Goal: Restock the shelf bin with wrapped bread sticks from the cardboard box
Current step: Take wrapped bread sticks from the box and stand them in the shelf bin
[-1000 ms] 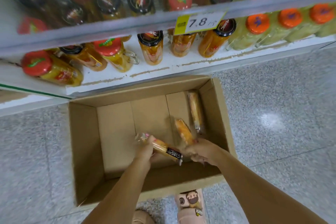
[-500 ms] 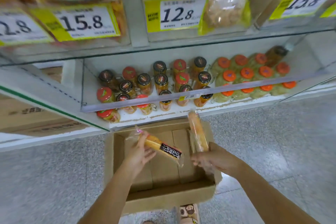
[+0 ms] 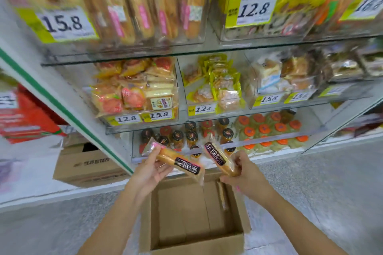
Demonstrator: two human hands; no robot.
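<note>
Left hand (image 3: 149, 172) grips one wrapped bread stick (image 3: 178, 160); right hand (image 3: 246, 178) grips a second bread stick (image 3: 217, 158). Both sticks are held above the open cardboard box (image 3: 196, 244), well below the stocked shelf bin (image 3: 124, 33).

Left bread stick (image 3: 177, 159) and right bread stick (image 3: 218, 157), both wrapped, tilt above the open cardboard box (image 3: 196, 244).

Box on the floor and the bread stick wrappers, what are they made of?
The box looks like brown cardboard: matte, with creased flaps. The wrappers on the left bread stick and right bread stick seem to be thin clear plastic film: shiny, crinkled at the ends, with the bread showing through.
</note>
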